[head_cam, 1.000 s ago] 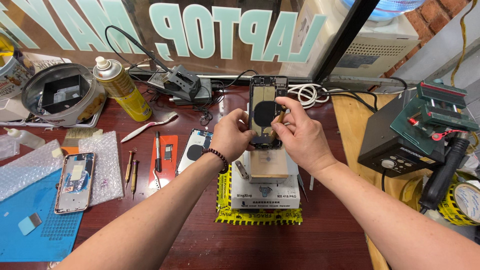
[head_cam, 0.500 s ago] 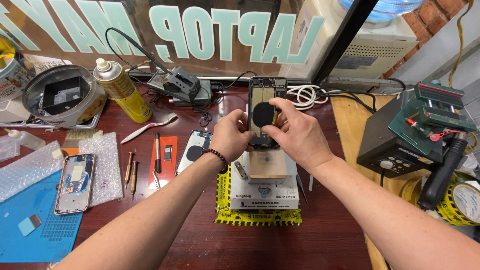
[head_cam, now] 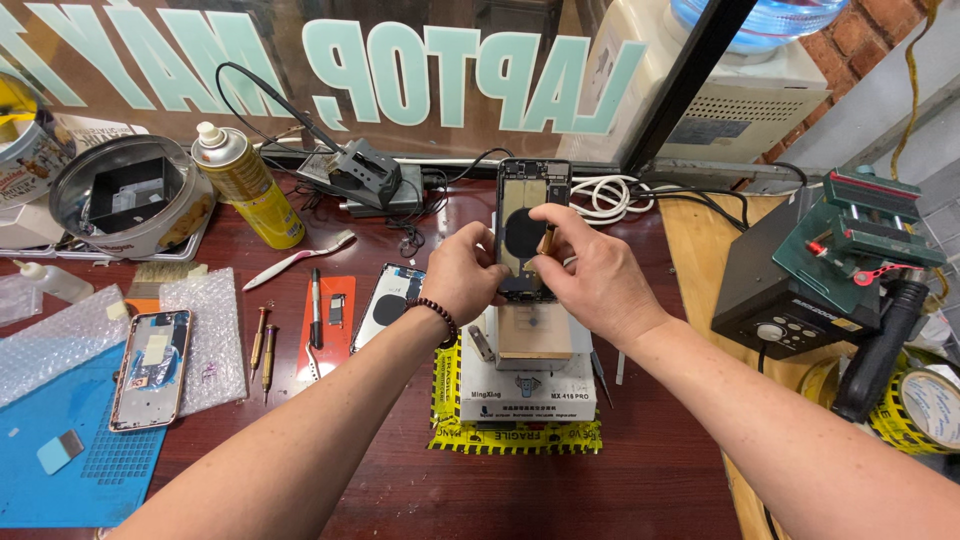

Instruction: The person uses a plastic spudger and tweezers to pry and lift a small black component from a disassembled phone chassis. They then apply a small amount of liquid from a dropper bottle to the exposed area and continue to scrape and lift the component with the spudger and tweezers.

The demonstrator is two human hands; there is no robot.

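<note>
- Wooden workbench [head_cam: 400,500], dark red top, cluttered with repair gear; window with mirrored lettering behind it.
- Blue silicone work mat [head_cam: 60,470] at the left edge, bubble wrap [head_cam: 215,340] just beside it.
- Grey control box [head_cam: 770,300] at right, with a green vise [head_cam: 870,225] on top.
- Small white heating/separator machine [head_cam: 525,385] at bench centre, sitting on yellow-black fragile tape; a wooden block rests on its plate.
- Opened phone housing [head_cam: 530,215], dark, with a round black coil patch, held upright above the machine, well clear of the plate.
- Left hand [head_cam: 462,275]: fingers curled and clamped on the housing's left edge, steadying it; bead bracelet on the wrist.
- Right hand [head_cam: 585,275]: thumb and forefinger pinching something small and brownish at the housing's right side, probably a tool tip or a peeled strip; too small to tell.
- Yellow spray can [head_cam: 240,180] far left; a second phone frame [head_cam: 150,365] lies on the bubble wrap, and a back cover [head_cam: 385,305] lies flat near the left wrist.
- Screwdrivers [head_cam: 262,345] and a white toothbrush [head_cam: 295,260] lie untouched.
- Step, as I judge it: working inside the housing, picking or peeling at a part while it is hand-held.
- Next move calls for a firm left-hand hold and a fine, controlled pull or pry from the right, without flexing the frame.
</note>
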